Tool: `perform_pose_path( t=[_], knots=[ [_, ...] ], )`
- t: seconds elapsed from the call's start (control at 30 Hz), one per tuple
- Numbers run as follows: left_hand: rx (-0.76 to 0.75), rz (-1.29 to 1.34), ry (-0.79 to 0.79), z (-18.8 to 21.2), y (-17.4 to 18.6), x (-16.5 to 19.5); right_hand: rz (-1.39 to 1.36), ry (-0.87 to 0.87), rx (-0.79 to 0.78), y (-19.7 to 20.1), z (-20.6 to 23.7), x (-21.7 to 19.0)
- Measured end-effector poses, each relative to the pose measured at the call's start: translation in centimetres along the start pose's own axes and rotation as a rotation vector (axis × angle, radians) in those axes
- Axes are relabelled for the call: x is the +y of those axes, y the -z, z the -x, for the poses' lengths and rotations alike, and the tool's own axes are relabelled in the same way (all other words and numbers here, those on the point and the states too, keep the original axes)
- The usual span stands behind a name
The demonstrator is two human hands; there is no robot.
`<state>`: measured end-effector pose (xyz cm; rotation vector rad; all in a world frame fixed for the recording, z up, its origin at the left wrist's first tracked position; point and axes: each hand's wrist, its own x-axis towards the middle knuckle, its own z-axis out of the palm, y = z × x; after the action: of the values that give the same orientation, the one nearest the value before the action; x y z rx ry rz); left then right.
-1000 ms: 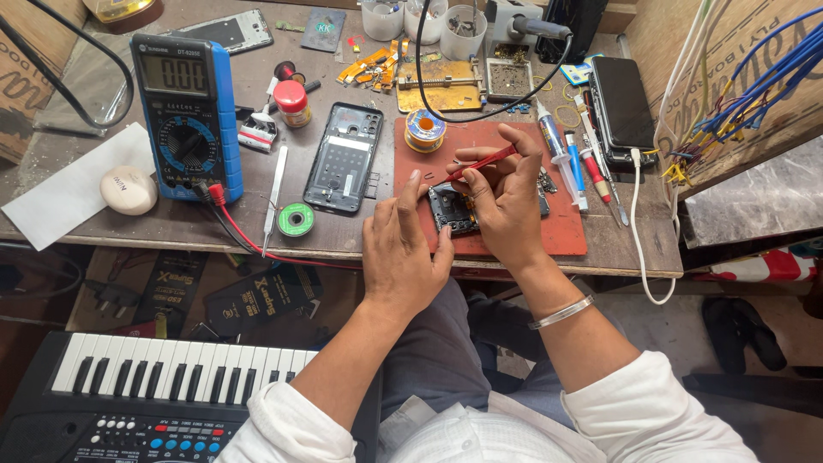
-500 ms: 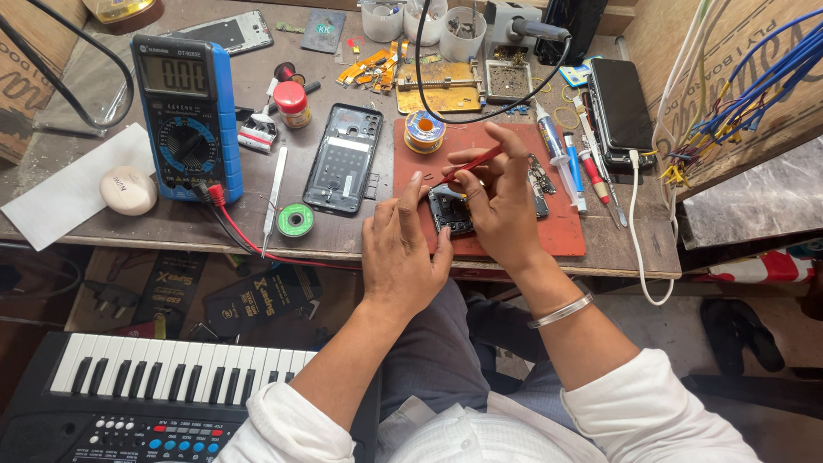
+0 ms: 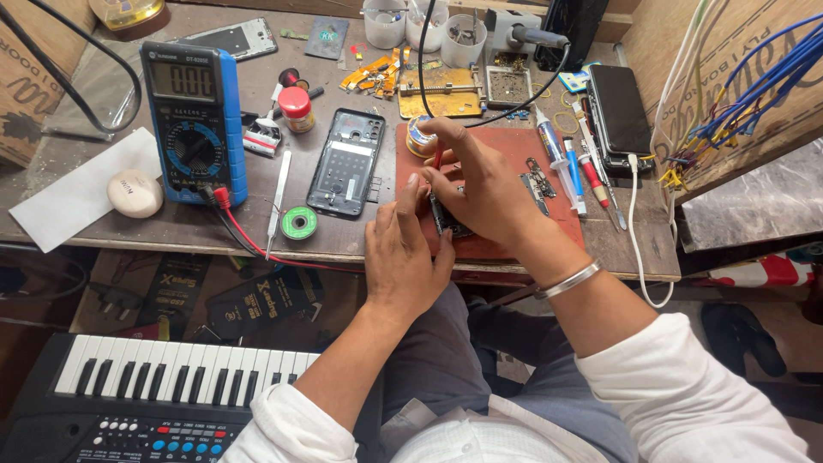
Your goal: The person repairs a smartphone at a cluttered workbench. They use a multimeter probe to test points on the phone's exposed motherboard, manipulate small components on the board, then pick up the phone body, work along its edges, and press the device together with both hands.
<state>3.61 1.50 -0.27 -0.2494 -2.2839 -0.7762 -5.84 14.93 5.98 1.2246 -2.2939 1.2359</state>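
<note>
The small dark circuit board [image 3: 447, 225] lies on the red mat [image 3: 514, 150], directly under the right hand [image 3: 484, 193], whose fingers pinch a thin red tool [image 3: 437, 159]. The left hand [image 3: 401, 253] presses flat fingers at the board's near-left edge.

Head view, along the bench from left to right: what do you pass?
White oval lump → blue multimeter → green solder reel → open phone back → left hand → right hand → syringe → black phone.

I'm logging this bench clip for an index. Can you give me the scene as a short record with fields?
setting: cluttered wooden workbench
left hand: steadies a small dark board on the red mat
right hand: holds a red-handled tool over the board
left of the mat: opened phone shell, blue multimeter
right of the mat: black phone on a white cable
below bench: keyboard
</note>
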Motion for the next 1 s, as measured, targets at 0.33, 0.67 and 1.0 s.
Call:
perform_pose_path(
  t=[0.33, 0.67, 1.0],
  knots=[
    [-0.008, -0.008, 0.027, 0.0, 0.0, 0.1, -0.111, -0.053, -0.013, -0.3, -0.4, 0.3],
    [-0.016, -0.002, 0.019, 0.0, 0.1, -0.1, -0.052, -0.117, -0.011, -0.1, -1.0, 0.0],
    [0.001, 0.012, 0.004, 0.0, 0.1, 0.1, -0.043, -0.231, 0.016, -0.5, -0.8, 0.3]
  ],
)
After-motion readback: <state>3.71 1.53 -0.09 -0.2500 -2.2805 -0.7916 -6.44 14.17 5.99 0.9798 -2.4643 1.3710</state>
